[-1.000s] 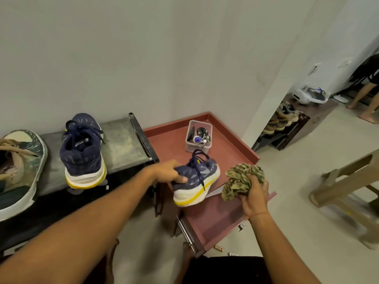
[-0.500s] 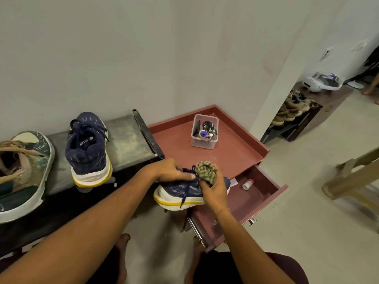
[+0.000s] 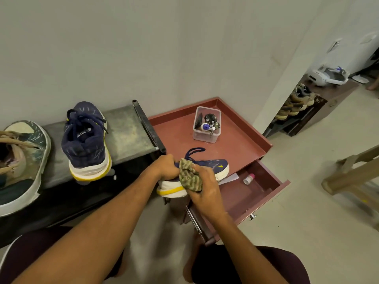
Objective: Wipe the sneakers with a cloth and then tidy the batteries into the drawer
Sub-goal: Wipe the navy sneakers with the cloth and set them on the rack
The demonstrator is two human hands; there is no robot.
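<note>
Nearest to the camera, the striped cloth [image 3: 189,178] is gripped in the right hand [image 3: 205,187], whose fingers are curled round it. The cloth is pressed against the side of a navy sneaker [image 3: 215,167]. This sneaker is held at its heel end by the left hand [image 3: 166,167], with the fingers closed over the collar, at the front edge of the red worktop [image 3: 178,136].

Just beside it, to the right, the drawer [image 3: 256,193] is pulled out. A small white bottle [image 3: 248,178] with a pink cap and a sheet of paper [image 3: 229,178] are seen in it, but no batteries can be made out there.

Farther back on the left, the second navy sneaker [image 3: 86,140] is stood on the grey rack top [image 3: 127,130], heel toward the camera. At the back of the worktop a clear box [image 3: 206,128] with small items is placed; whether batteries are among them cannot be told.

The wiping step is judged to be in hand, with one sneaker being cleaned. Whether the other sneaker is already clean cannot be told, and the battery step is judged as not yet done.
</note>
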